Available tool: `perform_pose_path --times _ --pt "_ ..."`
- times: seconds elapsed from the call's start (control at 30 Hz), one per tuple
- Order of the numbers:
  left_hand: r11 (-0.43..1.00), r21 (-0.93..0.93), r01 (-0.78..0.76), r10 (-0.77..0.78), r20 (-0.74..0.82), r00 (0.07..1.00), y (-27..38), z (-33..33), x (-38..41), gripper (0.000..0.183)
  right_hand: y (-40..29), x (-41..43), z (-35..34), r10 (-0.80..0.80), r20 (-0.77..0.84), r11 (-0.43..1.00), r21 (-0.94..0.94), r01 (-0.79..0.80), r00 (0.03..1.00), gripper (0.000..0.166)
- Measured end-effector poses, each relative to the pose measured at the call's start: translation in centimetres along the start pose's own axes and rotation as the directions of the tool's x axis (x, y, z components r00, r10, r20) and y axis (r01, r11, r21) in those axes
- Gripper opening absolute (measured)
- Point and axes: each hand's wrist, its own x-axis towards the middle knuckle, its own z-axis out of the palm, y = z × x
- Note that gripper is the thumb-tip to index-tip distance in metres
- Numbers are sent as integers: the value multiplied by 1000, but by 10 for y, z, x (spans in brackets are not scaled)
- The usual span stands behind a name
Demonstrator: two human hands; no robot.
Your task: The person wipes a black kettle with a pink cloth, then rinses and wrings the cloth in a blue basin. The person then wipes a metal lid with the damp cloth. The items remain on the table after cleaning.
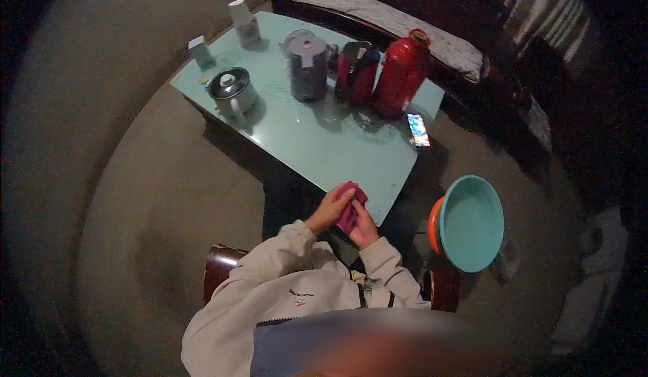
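Both hands grip a folded magenta cloth (347, 220) just over the near edge of the glass-topped table (314, 146). My left hand (329, 209) clasps the cloth from the left, with the thumb lying over its upper part. From the right, my right hand (364, 228) supports it, palm turned partly up. The cloth's middle shows between the hands; part of it is hidden under the fingers. A lit phone (418, 130) lies on the table, beyond my hands to the right.
On the table stand a lidded pot (234, 92), a grey jug (309, 73), a red-and-black container (357, 73), a red thermos flask (402, 73), and white boxes or cups (201, 52). A turquoise basin (473, 225) sits at right. A wooden bench (385, 17) lies behind.
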Motion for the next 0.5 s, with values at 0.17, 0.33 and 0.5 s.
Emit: perform_pose_path --times 0.17,0.33,0.5 --pt "953 299 53 44 -307 951 -18 -14 6 37 19 12 3 -274 -44 773 -605 193 961 31" --pt "797 569 201 -11 -319 948 1 -34 24 42 -2 27 -8 -357 -22 427 -893 142 934 30" --pt "521 851 61 697 -466 545 65 -177 100 55 -35 5 -42 -182 -106 941 -306 142 978 37"
